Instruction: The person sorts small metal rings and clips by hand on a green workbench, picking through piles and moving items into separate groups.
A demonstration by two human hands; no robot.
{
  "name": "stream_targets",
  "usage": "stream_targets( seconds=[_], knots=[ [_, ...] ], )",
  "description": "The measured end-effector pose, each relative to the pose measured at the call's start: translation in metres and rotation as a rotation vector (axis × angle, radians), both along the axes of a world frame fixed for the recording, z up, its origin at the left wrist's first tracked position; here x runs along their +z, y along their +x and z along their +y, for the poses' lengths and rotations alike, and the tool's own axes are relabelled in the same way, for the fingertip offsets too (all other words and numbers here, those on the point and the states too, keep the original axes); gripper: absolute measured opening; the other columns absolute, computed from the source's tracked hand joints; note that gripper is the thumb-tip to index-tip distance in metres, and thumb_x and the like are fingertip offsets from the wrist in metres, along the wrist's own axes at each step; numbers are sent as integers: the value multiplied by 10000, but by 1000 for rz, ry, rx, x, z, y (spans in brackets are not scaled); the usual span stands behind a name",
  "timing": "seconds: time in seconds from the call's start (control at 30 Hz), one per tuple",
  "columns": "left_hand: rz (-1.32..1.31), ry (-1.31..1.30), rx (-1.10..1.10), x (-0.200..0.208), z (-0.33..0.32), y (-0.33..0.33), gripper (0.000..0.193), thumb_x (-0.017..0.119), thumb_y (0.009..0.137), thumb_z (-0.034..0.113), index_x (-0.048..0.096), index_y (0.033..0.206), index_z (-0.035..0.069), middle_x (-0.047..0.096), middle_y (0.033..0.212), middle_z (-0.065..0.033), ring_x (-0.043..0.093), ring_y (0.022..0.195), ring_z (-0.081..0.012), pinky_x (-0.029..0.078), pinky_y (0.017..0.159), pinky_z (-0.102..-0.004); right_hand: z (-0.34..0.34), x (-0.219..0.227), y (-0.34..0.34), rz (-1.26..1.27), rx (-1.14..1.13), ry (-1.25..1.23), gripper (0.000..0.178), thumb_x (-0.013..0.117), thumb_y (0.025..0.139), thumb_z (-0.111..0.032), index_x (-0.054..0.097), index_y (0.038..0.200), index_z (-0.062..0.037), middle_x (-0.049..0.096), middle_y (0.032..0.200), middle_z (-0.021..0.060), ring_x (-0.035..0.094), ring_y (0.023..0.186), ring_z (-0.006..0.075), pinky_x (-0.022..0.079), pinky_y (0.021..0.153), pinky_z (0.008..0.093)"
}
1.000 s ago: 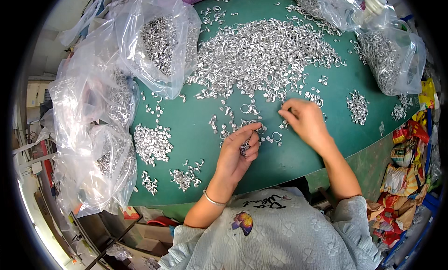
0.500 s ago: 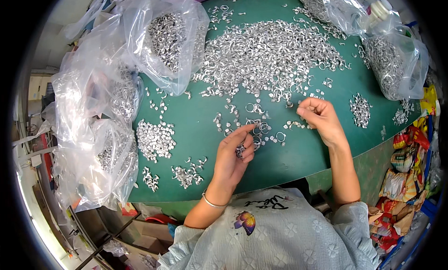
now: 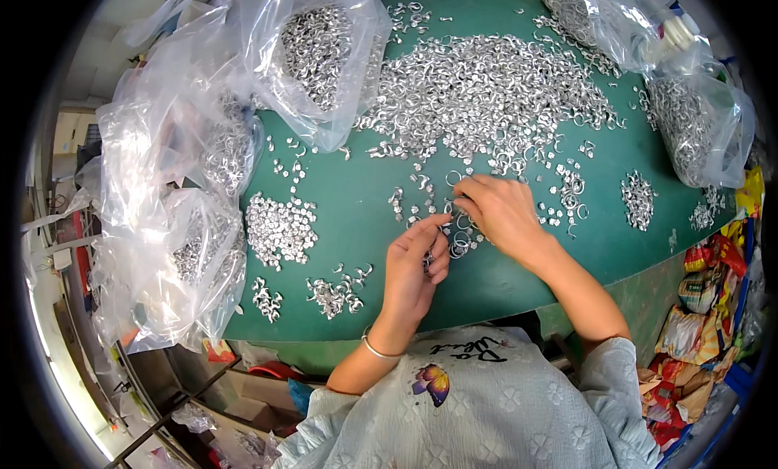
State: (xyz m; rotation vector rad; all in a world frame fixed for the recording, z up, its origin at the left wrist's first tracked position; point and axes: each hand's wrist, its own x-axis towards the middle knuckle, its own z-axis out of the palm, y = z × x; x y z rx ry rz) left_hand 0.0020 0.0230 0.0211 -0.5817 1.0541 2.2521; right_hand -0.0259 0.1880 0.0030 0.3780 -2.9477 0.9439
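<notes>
My left hand (image 3: 416,268) is closed, fingers curled around a few small silver rings that show between them; its index finger and thumb come together at the tip. Just to its right, my right hand (image 3: 504,216) reaches over a loose cluster of silver rings (image 3: 462,244), with thumb and fingertips pinched low among them. What those fingertips hold, if anything, is hidden. Beyond both hands spreads a large heap of silver ring pieces (image 3: 494,92). More loose pieces (image 3: 572,189) lie to the right of my right hand.
Small silver parts form a round pile (image 3: 281,231) at the left, with smaller piles (image 3: 335,294) nearer me. Another little pile (image 3: 639,200) lies at the right. Clear plastic bags of silver pieces (image 3: 318,56) line the green table's (image 3: 348,202) left side; another bag (image 3: 689,129) stands right.
My right hand has moved left, from the loose pieces at the right to the cluster beside my left hand. My left hand stays closed on the rings. The whole view has shifted slightly.
</notes>
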Motion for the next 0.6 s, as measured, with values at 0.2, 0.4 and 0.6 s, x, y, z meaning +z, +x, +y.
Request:
stream_targets(
  seconds=[0.2,0.4,0.6],
  knots=[
    [18,-27,-1,0,-5,3,239,428,926,103,541,1090,-29,401,650,12,340,504,-56,259,417,-185,1,6,-6,-71,3,25,192,655,759,-144,552,901,-65,626,768,102,608,657,322,463,537,415],
    [26,-15,2,2,-8,6,233,424,927,97,547,1086,-21,395,651,14,344,511,-57,264,425,-184,-6,2,-16,12,13,11,179,649,784,-151,554,915,-73,629,745,116,590,595,314,440,522,402],
    [20,12,24,1,-10,9,235,424,926,91,543,1091,-26,388,650,11,339,513,-59,263,428,-186,-3,-9,-17,146,-15,120,135,588,834,-146,526,847,-26,611,716,114,604,598,270,459,500,355]
  ],
)
